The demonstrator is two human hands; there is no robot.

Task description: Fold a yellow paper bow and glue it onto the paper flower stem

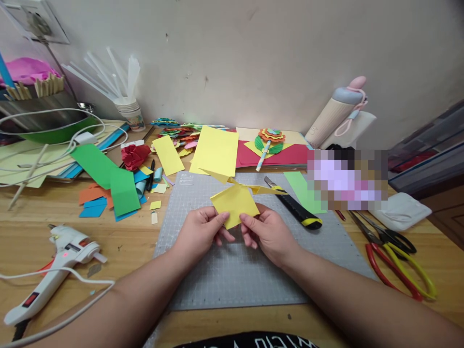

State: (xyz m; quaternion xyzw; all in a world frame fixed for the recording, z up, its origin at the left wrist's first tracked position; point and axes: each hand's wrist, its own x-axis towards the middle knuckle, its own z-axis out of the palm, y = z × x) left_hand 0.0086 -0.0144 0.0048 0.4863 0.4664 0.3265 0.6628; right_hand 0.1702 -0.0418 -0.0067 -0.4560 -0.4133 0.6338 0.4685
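Between both hands, a folded piece of yellow paper (pixel 235 205) is held up over the grey cutting mat (pixel 203 275). My left hand (pixel 205 227) pinches its lower left edge, thumb in front and fingers behind. On the lower right edge, my right hand (pixel 268 232) grips it the same way. Thin yellow paper strips or flaps (pixel 268 190) show just beyond the held piece; whether they join it I cannot tell. A black and yellow utility knife (pixel 297 208) lies on the mat to the right of my right hand, its blade pointing away.
A white glue gun (pixel 68 261) with a cable lies at left. Scissors with red and yellow handles (pixel 395 270) and black-handled scissors (pixel 393 239) lie at right. Behind are yellow sheets (pixel 217 150), a paper flower (pixel 270 140), green paper (pixel 123 188) and a cup of straws (pixel 130 113).
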